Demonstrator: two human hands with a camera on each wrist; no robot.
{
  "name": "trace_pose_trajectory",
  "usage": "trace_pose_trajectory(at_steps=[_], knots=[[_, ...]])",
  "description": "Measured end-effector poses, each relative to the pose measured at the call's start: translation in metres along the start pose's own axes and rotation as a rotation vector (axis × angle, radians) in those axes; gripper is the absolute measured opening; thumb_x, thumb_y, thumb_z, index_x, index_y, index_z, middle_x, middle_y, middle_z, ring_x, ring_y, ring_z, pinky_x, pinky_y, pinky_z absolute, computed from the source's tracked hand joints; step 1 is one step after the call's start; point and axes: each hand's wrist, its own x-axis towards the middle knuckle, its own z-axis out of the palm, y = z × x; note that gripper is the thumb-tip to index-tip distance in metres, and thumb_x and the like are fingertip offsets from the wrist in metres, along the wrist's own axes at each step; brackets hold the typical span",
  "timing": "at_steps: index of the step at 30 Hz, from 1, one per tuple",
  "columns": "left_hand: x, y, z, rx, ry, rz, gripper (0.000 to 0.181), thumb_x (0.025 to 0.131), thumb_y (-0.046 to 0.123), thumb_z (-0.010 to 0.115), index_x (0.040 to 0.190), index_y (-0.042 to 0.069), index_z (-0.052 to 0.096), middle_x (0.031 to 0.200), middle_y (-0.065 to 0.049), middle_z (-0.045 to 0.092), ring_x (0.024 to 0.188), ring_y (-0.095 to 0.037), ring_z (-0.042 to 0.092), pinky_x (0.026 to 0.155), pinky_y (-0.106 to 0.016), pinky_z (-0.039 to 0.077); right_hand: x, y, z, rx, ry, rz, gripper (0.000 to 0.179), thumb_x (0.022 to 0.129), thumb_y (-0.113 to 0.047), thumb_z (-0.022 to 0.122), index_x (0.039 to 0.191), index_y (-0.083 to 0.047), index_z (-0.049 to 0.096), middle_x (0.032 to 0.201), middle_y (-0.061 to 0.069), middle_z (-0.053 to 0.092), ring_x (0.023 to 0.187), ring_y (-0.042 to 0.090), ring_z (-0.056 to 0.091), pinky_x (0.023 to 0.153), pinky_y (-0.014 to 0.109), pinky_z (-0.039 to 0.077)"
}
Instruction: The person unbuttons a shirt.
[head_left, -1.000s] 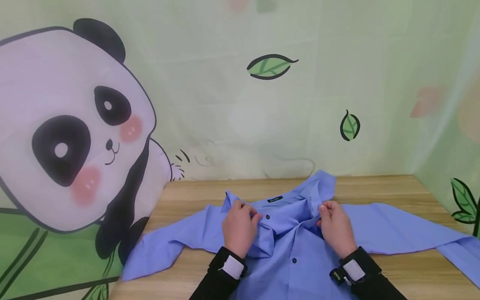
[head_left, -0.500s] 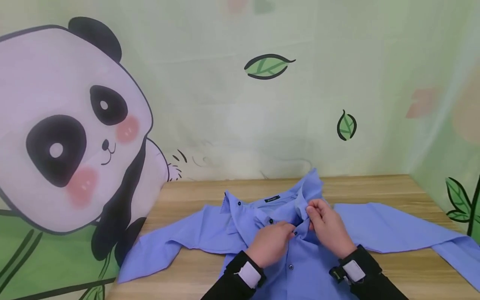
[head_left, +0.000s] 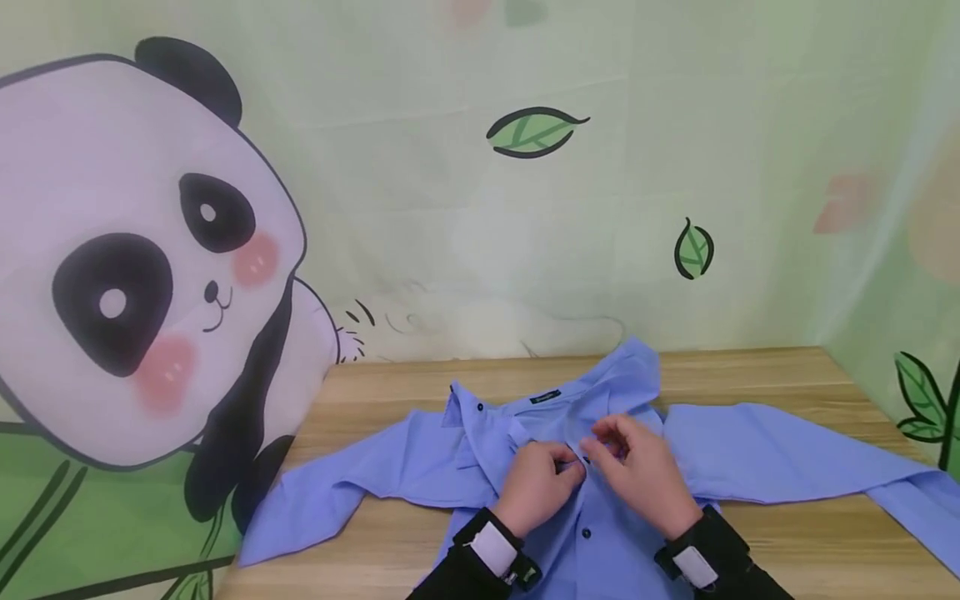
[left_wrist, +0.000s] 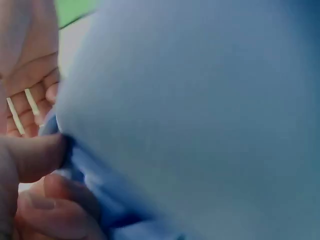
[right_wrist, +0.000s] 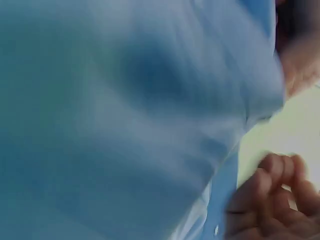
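A light blue button-up shirt (head_left: 622, 562) lies spread with its front up, its collar (head_left: 637, 371) standing at the far end. My left hand (head_left: 534, 487) pinches the front edge near the neck; in the left wrist view the thumb (left_wrist: 37, 156) and fingertips grip folded cloth (left_wrist: 107, 195). Close to its right, my right hand (head_left: 647, 477) hovers with thumb and fingers bent and parted beside a dark button. In the right wrist view its blurred fingers (right_wrist: 270, 200) show no cloth between them. Another dark button (head_left: 586, 533) shows lower on the front.
Under the shirt is a wooden table (head_left: 780, 375). One sleeve (head_left: 337, 492) stretches left and the other sleeve (head_left: 787, 458) reaches right, its end folded forward. Behind stands a pale green backdrop (head_left: 420, 208) printed with a panda (head_left: 112, 167) and leaves.
My left hand has moved right from the left side of the neck to the front edge. The right hand has let go of the opposite edge and turned inward; the collar has shifted.
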Motion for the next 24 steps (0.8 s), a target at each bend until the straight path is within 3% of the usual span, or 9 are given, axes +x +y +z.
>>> trace_pose_trajectory(at_steps=[3, 7, 10, 17, 22, 24], knots=[[0.000, -0.002, 0.000, -0.138, 0.014, -0.056, 0.014, 0.095, 0.016, 0.076, 0.091, 0.004, 0.083, 0.070, -0.001, 0.073, 0.058, 0.004, 0.049, 0.056, -0.016, 0.041, -0.005, -0.001, 0.003, -0.085, -0.097, 0.037, 0.033, 0.098, -0.040, 0.079, 0.113, -0.010, 0.072, 0.100, 0.002, 0.074, 0.084, 0.006, 0.064, 0.074, 0.025, 0.053], [-0.001, -0.002, -0.007, -0.285, -0.116, -0.150, 0.024, 0.104, 0.020, 0.068, 0.089, 0.004, 0.080, 0.061, 0.004, 0.061, 0.049, -0.002, 0.048, 0.047, -0.020, 0.039, -0.007, -0.001, 0.004, -0.099, -0.194, 0.097, 0.029, 0.096, -0.034, 0.082, 0.111, -0.012, 0.071, 0.098, 0.000, 0.073, 0.085, 0.007, 0.065, 0.074, 0.024, 0.053], [-0.003, -0.001, -0.012, -0.362, -0.201, -0.219, 0.034, 0.108, 0.025, 0.061, 0.084, 0.005, 0.075, 0.054, 0.005, 0.051, 0.040, -0.007, 0.042, 0.041, -0.022, 0.035, -0.008, -0.001, 0.006, -0.128, -0.187, 0.062, 0.020, 0.096, -0.023, 0.081, 0.109, -0.013, 0.072, 0.097, -0.002, 0.073, 0.085, 0.006, 0.065, 0.075, 0.025, 0.054], [-0.003, 0.005, -0.012, -0.363, -0.214, -0.237, 0.041, 0.104, 0.029, 0.061, 0.070, 0.006, 0.068, 0.051, 0.007, 0.050, 0.039, -0.008, 0.041, 0.042, -0.023, 0.037, -0.014, -0.005, 0.014, -0.365, -0.082, -0.089, 0.019, 0.089, -0.022, 0.084, 0.099, -0.015, 0.070, 0.083, -0.003, 0.062, 0.071, 0.006, 0.052, 0.066, 0.026, 0.046], [-0.004, 0.004, -0.008, -0.300, -0.171, -0.200, 0.041, 0.101, 0.023, 0.060, 0.064, 0.005, 0.059, 0.050, 0.010, 0.043, 0.043, -0.006, 0.038, 0.046, -0.023, 0.030, -0.018, -0.008, 0.017, -0.411, -0.040, -0.105, 0.006, 0.094, -0.014, 0.081, 0.096, -0.014, 0.075, 0.091, 0.000, 0.073, 0.079, 0.013, 0.068, 0.073, 0.034, 0.057], [-0.004, 0.003, -0.008, -0.274, -0.153, -0.184, 0.037, 0.098, 0.020, 0.062, 0.066, 0.003, 0.062, 0.051, 0.011, 0.043, 0.046, -0.005, 0.038, 0.048, -0.022, 0.029, -0.019, -0.008, 0.016, -0.427, -0.023, -0.138, 0.005, 0.094, -0.012, 0.081, 0.094, -0.014, 0.077, 0.091, 0.000, 0.076, 0.081, 0.016, 0.073, 0.075, 0.036, 0.059]])
